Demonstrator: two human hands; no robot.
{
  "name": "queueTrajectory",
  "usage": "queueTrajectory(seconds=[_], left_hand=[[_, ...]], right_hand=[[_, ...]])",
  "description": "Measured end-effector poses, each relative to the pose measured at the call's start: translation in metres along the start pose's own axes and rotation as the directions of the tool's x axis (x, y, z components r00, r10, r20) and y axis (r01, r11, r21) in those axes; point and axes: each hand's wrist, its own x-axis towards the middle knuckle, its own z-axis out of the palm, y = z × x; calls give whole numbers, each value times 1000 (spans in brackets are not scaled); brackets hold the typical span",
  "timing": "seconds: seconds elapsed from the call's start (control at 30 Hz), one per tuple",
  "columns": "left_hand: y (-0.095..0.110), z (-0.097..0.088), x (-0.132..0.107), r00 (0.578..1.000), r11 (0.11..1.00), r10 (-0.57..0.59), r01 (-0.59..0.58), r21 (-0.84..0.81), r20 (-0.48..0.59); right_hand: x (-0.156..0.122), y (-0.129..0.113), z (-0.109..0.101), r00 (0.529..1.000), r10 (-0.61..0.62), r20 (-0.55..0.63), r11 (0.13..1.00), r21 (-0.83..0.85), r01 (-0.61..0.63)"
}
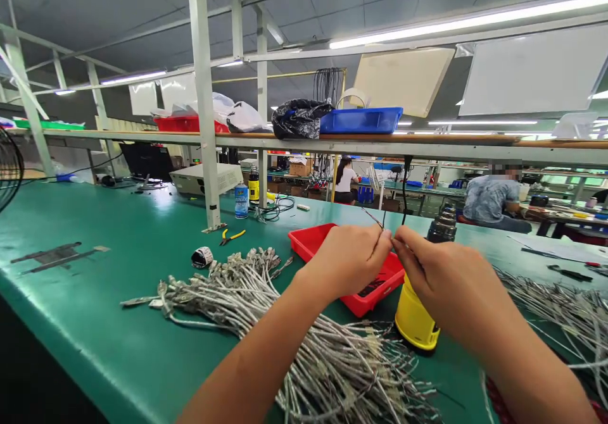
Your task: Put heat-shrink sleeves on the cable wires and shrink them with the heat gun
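Both hands meet fingertip to fingertip above a red tray. My left hand point(349, 253) is closed in a pinch, with thin wire ends point(373, 218) sticking up from its fingers. My right hand point(441, 278) is also pinched shut beside it; what its fingertips hold is too small to make out. The red tray point(313, 237) contains small dark pieces. Just behind my right hand stands a yellow heat gun point(415, 316), its black nozzle pointing up. Under my forearms lies a large bundle of pale grey cables point(304, 342) with stripped wire ends towards the right.
Yellow-handled pliers point(232, 237) and a roll of labels point(202, 257) lie on the green table point(142, 240). A blue can point(241, 200) stands near a shelf post point(204, 95). More cables point(560, 310) spread at right. Two people sit in the background.
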Motion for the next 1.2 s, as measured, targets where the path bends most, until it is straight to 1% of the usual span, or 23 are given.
queueTrajectory(seconds=[0.1, 0.2, 0.27, 0.33, 0.4, 0.5, 0.6, 0.63, 0.67, 0.7, 0.77, 0.8, 0.83, 0.9, 0.97, 1.03, 1.1, 1.13, 1.2], left_hand=[[-5, 0, 2, 995, 999, -46, 46, 1, 89], [-8, -3, 2, 985, 996, -81, 84, -13, 150], [-9, -5, 0, 985, 997, -69, 64, 33, 161], [-10, -7, -2, 983, 996, -18, 0, 94, 185], [-11, -8, -4, 975, 994, 18, -42, 103, 224], [-10, -10, -6, 966, 1000, -22, 15, 26, 258], [-10, -13, -6, 957, 996, -56, 71, -45, 286], [-11, -16, -7, 947, 992, -80, 107, -71, 311], [-15, -19, -7, 929, 982, -120, 164, -98, 351], [-20, -23, -8, 899, 965, -169, 235, -120, 403], [-34, -34, -12, 823, 912, -284, 391, -128, 492], [-43, -41, -15, 791, 884, -339, 454, -116, 510], [-51, -49, -19, 779, 859, -396, 501, -104, 486], [-66, -64, -26, 770, 828, -492, 558, -54, 406], [-73, -76, -33, 773, 820, -534, 573, -16, 343], [-76, -84, -38, 796, 834, -507, 549, -44, 331], [-74, -84, -38, 822, 849, -442, 512, -127, 359], [-73, -83, -37, 828, 852, -408, 497, -167, 386], [-70, -78, -33, 827, 857, -347, 471, -209, 442]], right_hand=[[0, -1, 2, 996, -67, 57, 996, -55, 70], [1, -3, 2, 995, -81, 66, 994, -65, 85], [1, -4, 2, 995, -72, 75, 994, -83, 78], [0, -5, 3, 994, -70, 89, 992, -97, 79], [1, -6, 4, 991, -78, 109, 991, -103, 89], [3, -7, 8, 983, -70, 170, 990, -107, 89], [5, -10, 10, 968, -25, 249, 992, -112, 54], [5, -10, 11, 964, -17, 267, 994, -97, 45], [5, -10, 11, 962, -13, 274, 997, -73, 34], [5, -11, 11, 963, -9, 268, 999, -41, 21], [4, -10, 9, 976, 2, 219, 999, 39, -11], [3, -10, 8, 981, 10, 191, 996, 80, -26], [3, -9, 7, 985, 16, 171, 992, 121, -37], [3, -8, 3, 988, 25, 154, 978, 200, -56], [3, -7, -4, 988, 43, 150, 963, 258, -81], [2, -6, -15, 989, 78, 124, 951, 287, -111], [-3, -4, -32, 990, 122, 72, 951, 277, -137], [-7, -1, -41, 988, 151, 40, 957, 243, -156], [-17, 11, -62, 975, 218, -30, 972, 94, -214]])
